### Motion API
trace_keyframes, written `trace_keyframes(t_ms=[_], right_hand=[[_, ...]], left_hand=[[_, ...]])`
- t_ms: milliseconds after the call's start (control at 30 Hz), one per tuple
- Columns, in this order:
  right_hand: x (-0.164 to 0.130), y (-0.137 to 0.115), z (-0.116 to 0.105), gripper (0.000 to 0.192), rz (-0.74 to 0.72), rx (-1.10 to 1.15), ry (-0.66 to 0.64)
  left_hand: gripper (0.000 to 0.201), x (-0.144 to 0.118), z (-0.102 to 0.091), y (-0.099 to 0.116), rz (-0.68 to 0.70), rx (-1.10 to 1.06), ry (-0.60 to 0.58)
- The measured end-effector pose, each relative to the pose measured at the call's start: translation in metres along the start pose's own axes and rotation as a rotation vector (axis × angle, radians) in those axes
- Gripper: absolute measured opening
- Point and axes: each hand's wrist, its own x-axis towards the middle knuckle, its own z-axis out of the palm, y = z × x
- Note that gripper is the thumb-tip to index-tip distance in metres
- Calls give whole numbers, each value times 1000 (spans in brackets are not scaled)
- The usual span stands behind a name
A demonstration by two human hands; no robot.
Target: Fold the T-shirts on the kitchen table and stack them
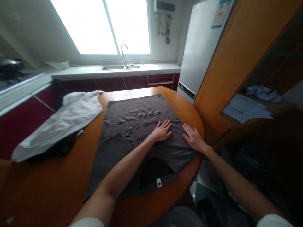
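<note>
A dark grey T-shirt with raised black lettering lies spread on the wooden table. Its neck opening, with a small white label, faces me, and one sleeve is folded over the front at the left. My left hand rests flat on the shirt at the right end of the lettering, fingers apart. Further right, my right hand lies with fingers outstretched at the shirt's right edge, partly over the tabletop. Neither hand grips anything.
White clothing and a black garment lie at the table's left. Beyond the table are a counter with a sink and a fridge. Papers sit on a shelf at right.
</note>
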Motion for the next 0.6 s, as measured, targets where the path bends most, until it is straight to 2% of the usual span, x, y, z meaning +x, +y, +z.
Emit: trace_keyframes(t_ms=[100, 200, 267, 367, 467, 600], right_hand=[[7, -5, -10, 62, 18, 20, 55], [20, -17, -22, 62, -12, 55, 74], [30, -30, -25, 61, -61, 73, 58], [42, -52, -18, 57, -131, 83, 31], [48, -76, -1, 56, -158, 85, 6], [44, -101, 16, 55, -195, 96, -11]], left_hand=[[67, 6, -24, -7, -65, -264, -33], [66, 0, -63, -24, -111, -401, 43], [67, -16, -90, -41, -94, -398, 86], [72, -65, -117, -63, -88, -320, 183], [64, -132, -114, -70, -147, -158, 290], [46, -220, -72, -52, -252, -29, 322]])
